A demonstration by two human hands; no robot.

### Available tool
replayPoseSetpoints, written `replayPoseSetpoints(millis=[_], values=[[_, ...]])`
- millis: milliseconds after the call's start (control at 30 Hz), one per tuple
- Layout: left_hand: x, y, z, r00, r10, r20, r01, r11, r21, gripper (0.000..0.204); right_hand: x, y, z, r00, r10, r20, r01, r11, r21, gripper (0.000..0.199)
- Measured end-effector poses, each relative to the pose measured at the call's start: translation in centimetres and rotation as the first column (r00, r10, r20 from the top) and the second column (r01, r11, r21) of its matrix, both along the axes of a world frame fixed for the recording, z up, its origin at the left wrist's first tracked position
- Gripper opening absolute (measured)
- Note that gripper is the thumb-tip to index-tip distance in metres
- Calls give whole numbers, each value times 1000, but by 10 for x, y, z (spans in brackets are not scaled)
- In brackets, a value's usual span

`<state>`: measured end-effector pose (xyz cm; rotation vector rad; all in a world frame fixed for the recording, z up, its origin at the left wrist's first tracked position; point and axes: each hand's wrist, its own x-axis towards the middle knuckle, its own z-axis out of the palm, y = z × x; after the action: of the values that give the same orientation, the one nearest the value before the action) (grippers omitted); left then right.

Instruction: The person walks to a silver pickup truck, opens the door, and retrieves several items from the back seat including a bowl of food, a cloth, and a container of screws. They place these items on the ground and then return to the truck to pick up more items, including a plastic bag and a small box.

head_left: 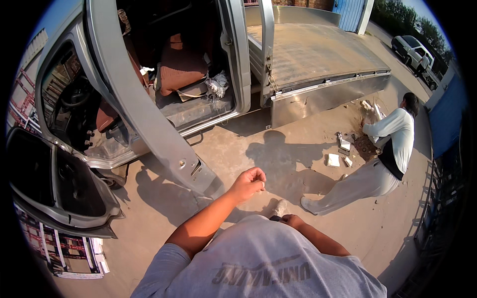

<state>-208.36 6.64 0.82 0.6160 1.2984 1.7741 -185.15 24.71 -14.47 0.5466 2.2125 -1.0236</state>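
My left hand is raised in front of my body, its fingers curled in with the thumb against them. Anything inside that hand is hidden. Low at my waist, my right hand is closed beside a small dark thing that I cannot make out. Nearest to my left hand is the lower edge of the open rear door of a silver truck cab. Inside the cab, a brown seat cushion and a bundle of whitish strands lie near the doorway.
A flatbed with its metal side panel lowered extends behind the cab. At right, a person in pale clothes bends over rubble and white blocks. The open front door stands at left. A white vehicle is parked far right.
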Motion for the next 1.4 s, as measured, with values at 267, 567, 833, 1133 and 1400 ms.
replayPoseSetpoints(millis=[267, 567, 833, 1133, 1400], values=[[-95, 100, 96, 898, -134, 420, -197, 731, 653, 30, -46, 103, -102, 984, 124, -130, -152, 959, -238, 44], [-183, 180, 87, 895, 79, 439, -334, 770, 543, 29, -160, 234, -24, 985, 171, 19, -172, 985, 17, 46], [-327, 164, 1, 692, 432, 578, -640, 738, 214, 16, -203, 280, -63, 986, -67, 150, 73, 997, -33, 40], [-607, 135, -50, 466, 827, -315, -885, 430, -180, 11, -244, 318, -144, 961, -224, 162, 216, 974, 65, 39], [-801, 124, -127, 583, -257, -770, -753, 185, -632, 25, -379, 274, -46, 906, -383, 179, 373, 924, 88, 40]])
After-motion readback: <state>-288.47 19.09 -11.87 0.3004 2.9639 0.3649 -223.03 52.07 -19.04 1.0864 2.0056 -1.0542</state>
